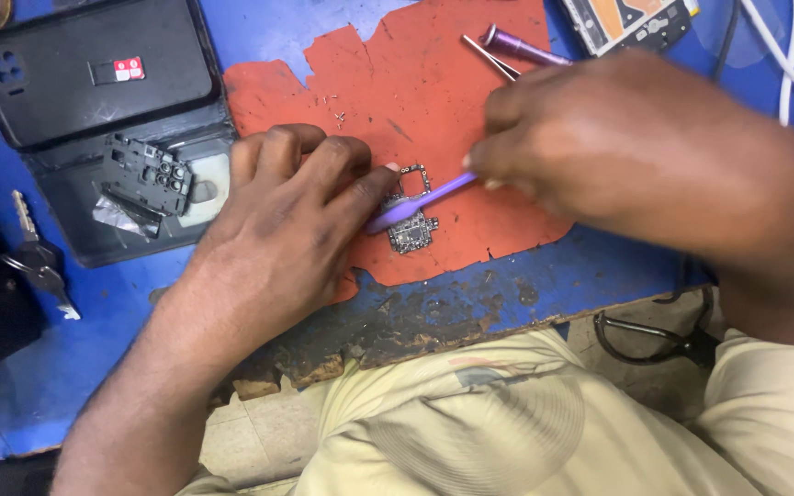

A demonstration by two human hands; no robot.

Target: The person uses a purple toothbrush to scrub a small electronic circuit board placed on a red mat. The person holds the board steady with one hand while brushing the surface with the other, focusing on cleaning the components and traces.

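Now my left hand [277,225] fingers pressed on small circuit board [412,230]; right hand [617,138] fingers pinching purple brush [420,202] over red mat [415,83].

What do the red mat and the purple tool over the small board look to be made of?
Red mat: likely silicone or rubber, matte, with ragged torn edges and dark scorch-like specks. Purple tool: probably plastic, smooth and evenly coloured; it is motion-blurred, so uncertain. Small board: a dark circuit board with metallic parts.

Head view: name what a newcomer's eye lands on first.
At centre, the right hand draws a purple brush over a small circuit board, which the left hand steadies on a torn red mat. Upper left lies a black phone back cover.
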